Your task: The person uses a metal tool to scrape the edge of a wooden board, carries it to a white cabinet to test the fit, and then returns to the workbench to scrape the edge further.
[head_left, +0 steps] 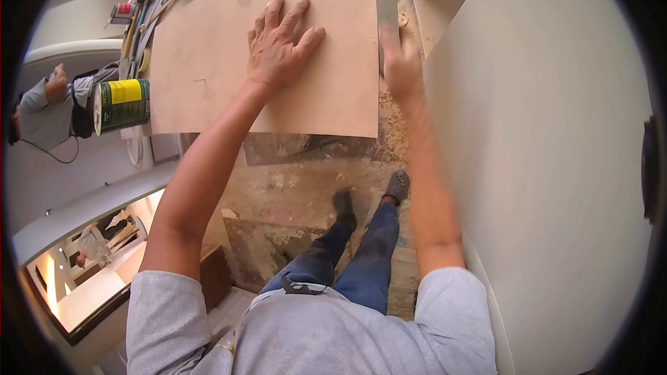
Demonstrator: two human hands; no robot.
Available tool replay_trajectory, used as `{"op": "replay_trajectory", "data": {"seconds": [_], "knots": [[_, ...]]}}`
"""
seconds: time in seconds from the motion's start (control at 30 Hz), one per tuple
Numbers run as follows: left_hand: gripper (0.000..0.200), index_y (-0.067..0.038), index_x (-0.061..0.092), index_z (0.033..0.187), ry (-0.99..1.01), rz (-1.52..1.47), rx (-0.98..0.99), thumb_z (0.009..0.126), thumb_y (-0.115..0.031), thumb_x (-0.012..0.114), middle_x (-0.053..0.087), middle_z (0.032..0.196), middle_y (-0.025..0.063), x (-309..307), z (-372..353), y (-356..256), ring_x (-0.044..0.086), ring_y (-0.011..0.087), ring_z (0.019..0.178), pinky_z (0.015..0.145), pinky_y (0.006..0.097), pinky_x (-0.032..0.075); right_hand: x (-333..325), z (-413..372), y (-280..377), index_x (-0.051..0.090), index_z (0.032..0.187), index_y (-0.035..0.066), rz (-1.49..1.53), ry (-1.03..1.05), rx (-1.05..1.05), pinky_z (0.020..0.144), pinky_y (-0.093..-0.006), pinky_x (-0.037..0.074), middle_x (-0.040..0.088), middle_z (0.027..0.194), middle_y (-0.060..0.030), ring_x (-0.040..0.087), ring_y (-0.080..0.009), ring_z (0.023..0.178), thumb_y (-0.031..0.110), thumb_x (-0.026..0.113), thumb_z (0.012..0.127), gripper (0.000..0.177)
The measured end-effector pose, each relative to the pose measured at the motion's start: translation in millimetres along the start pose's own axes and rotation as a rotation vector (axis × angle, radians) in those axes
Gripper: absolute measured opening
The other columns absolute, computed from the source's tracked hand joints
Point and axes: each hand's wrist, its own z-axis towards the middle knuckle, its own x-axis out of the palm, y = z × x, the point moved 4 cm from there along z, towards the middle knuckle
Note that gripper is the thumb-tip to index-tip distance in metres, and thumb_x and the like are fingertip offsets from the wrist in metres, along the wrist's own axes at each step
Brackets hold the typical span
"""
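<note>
My left hand (278, 45) lies flat on a light brown wooden board (208, 97), its fingers spread and nothing in it. At the board's right edge, my right hand (401, 66) is closed round a long flat metal blade-like tool (385, 0), which runs along that edge. The hand is blurred, and which part of the tool it grips is hard to tell. Wood shavings (396, 121) lie just beside and below the right hand.
A can with a yellow label (125, 103) stands left of the board, near a small red-labelled can (123, 12) and several hand tools. A large pale panel (542, 167) rises close on the right. Another person (52, 107) is at the far left.
</note>
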Motion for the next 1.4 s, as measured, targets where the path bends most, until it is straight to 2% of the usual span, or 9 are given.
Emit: {"op": "replay_trajectory", "data": {"seconds": [0.23, 0.37, 0.73, 0.87, 0.93, 1.03, 1.1, 1.27, 1.4], "knots": [[0.069, -0.028, 0.048, 0.154, -0.006, -0.012, 0.013, 0.095, -0.063, 0.054, 0.034, 0.163, 0.0169, 3.7, -1.3, 5.6, 0.030, 0.0371, 0.149, 0.121, 0.0500, 0.022, -9.1, -109.9, -2.5, 0.057, 0.124, -0.005, 0.038, 0.025, -0.002, 0.060, -0.0329, 0.049, 0.064, 0.080, -0.0096, 0.060, -0.0149, 0.069, 0.034, 0.052, 0.106, 0.043], [0.070, -0.028, 0.047, 0.155, -0.026, -0.007, 0.007, 0.095, -0.064, 0.053, 0.033, 0.164, 0.0173, -0.7, 1.4, 2.1, 0.030, 0.0361, 0.150, 0.121, 0.0495, 0.022, -27.9, -246.2, -46.1, 0.054, 0.131, -0.002, 0.310, 0.060, 0.431, 0.052, -0.0251, 0.045, 0.056, 0.073, -0.0043, 0.054, -0.0098, 0.058, 0.029, 0.052, 0.107, 0.038], [0.069, -0.029, 0.035, 0.162, 0.051, 0.033, 0.058, 0.102, -0.064, 0.039, 0.020, 0.170, 0.0170, 13.2, 16.3, -13.2, 0.016, 0.0348, 0.158, 0.126, 0.0478, 0.013, -80.7, -248.3, -30.2, 0.052, 0.095, 0.001, 0.146, -0.039, 0.365, 0.050, -0.0274, 0.046, 0.058, 0.069, -0.0055, 0.054, -0.0108, 0.053, 0.035, 0.050, 0.109, 0.036], [0.077, -0.008, 0.028, 0.163, 0.018, -0.128, 0.194, 0.106, -0.061, 0.031, 0.017, 0.170, 0.0199, 37.7, -18.7, -117.1, 0.011, 0.0355, 0.159, 0.128, 0.0474, 0.006, -86.8, -290.2, -31.6, 0.053, 0.095, 0.002, 0.153, -0.195, 0.426, 0.049, -0.0285, 0.046, 0.058, 0.070, -0.0063, 0.054, -0.0120, 0.053, 0.036, 0.051, 0.108, 0.037], [0.079, -0.002, 0.030, 0.160, 0.367, 0.071, 0.424, 0.105, -0.058, 0.037, 0.022, 0.168, 0.0223, 18.4, -102.2, -173.2, 0.017, 0.0366, 0.157, 0.128, 0.0472, 0.010, -95.1, -300.8, -21.9, 0.053, 0.097, 0.001, 0.026, -0.189, 0.383, 0.049, -0.0285, 0.045, 0.058, 0.071, -0.0062, 0.054, -0.0119, 0.054, 0.036, 0.051, 0.108, 0.036], [0.061, -0.002, 0.049, 0.148, 0.316, -0.620, 0.523, 0.098, -0.036, 0.059, 0.041, 0.157, 0.0238, -21.7, -238.9, -195.7, 0.037, 0.0394, 0.148, 0.124, 0.0517, 0.027, -114.9, -308.6, -25.1, 0.054, 0.101, 0.002, -0.163, -0.204, 0.225, 0.050, -0.0279, 0.045, 0.059, 0.073, -0.0059, 0.055, -0.0118, 0.055, 0.035, 0.050, 0.108, 0.034], [0.060, -0.003, 0.051, 0.147, 0.274, -0.524, 0.623, 0.096, -0.032, 0.063, 0.042, 0.156, 0.0237, -36.4, -258.3, -173.5, 0.038, 0.0399, 0.147, 0.123, 0.0519, 0.029, -121.2, -304.3, -20.8, 0.054, 0.104, 0.002, -0.231, -0.221, 0.120, 0.051, -0.0273, 0.045, 0.059, 0.074, -0.0055, 0.055, -0.0116, 0.057, 0.034, 0.049, 0.108, 0.033], [0.050, -0.008, 0.061, 0.133, -0.043, -0.246, 0.368, 0.086, -0.021, 0.075, 0.046, 0.152, 0.0197, -70.1, -176.5, -112.5, 0.048, 0.0384, 0.139, 0.115, 0.0510, 0.041, -107.3, -279.8, -18.0, 0.054, 0.105, 0.002, 0.218, -0.122, 0.305, 0.055, -0.0253, 0.046, 0.058, 0.075, -0.0044, 0.055, -0.0109, 0.059, 0.035, 0.046, 0.111, 0.034], [0.050, -0.010, 0.062, 0.130, -0.063, -0.288, 0.588, 0.083, -0.022, 0.077, 0.052, 0.148, 0.0144, -48.4, -124.4, -105.7, 0.051, 0.0363, 0.137, 0.113, 0.0512, 0.043, -80.5, -260.7, -26.1, 0.054, 0.104, 0.002, 0.216, -0.099, 0.272, 0.055, -0.0258, 0.047, 0.059, 0.076, -0.0040, 0.055, -0.0108, 0.058, 0.038, 0.046, 0.111, 0.037]]}}
